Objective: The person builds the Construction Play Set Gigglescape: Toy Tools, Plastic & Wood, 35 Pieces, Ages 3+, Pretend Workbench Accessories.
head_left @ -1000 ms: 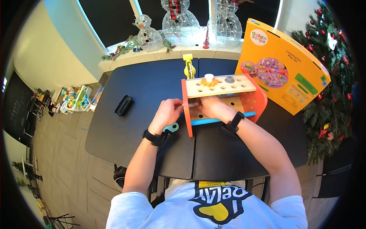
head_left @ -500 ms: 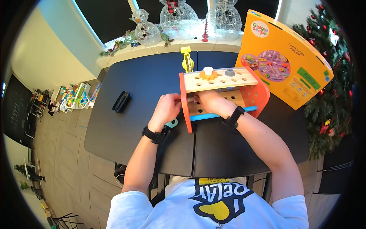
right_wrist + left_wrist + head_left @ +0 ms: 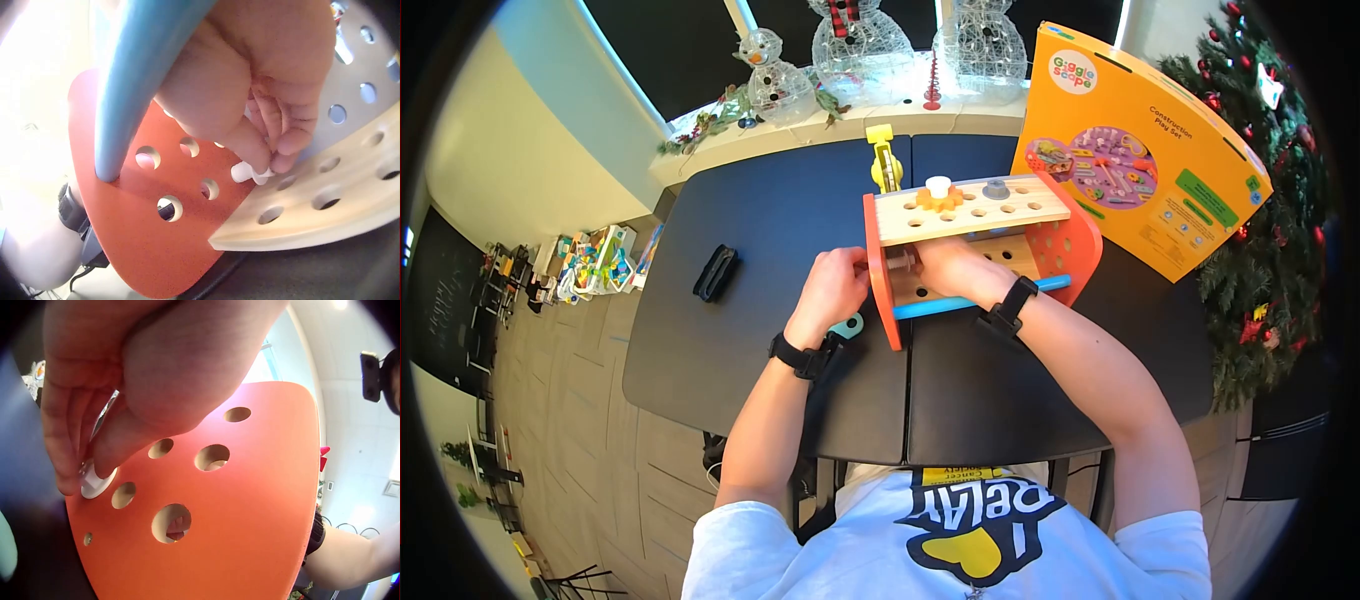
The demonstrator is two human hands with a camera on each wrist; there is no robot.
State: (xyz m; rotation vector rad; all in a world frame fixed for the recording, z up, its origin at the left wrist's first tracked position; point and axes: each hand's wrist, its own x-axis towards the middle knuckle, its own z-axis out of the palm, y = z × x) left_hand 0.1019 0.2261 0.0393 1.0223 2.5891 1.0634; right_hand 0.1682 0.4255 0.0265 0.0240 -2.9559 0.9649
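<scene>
A toy toolbox of pale wood has orange-red perforated side panels [image 3: 883, 265] and a blue bar handle [image 3: 940, 306]. My left hand [image 3: 833, 290] is outside the left panel; in the left wrist view its thumb and fingers pinch a white round plastic bolt head [image 3: 99, 484] at a panel hole. My right hand [image 3: 950, 268] reaches inside under the wooden top board [image 3: 975, 207]. Its fingertips pinch a white plastic piece [image 3: 261, 177] on the bolt's shank [image 3: 240, 172] by the panel's inner face. On the top board sit an orange gear [image 3: 940, 200] with a white cap and a grey knob [image 3: 996, 189].
A yellow toy piece [image 3: 885, 160] stands behind the toolbox. A teal tool end [image 3: 848, 327] shows beside the left wrist. Further left on the black table [image 3: 790, 210] lies a black case [image 3: 717, 273]. A big orange box [image 3: 1135, 150] stands at the back right.
The toolbox sits slightly further left and higher in the head view, partly from head motion. Both hands keep their places at the left panel, with small finger shifts.
</scene>
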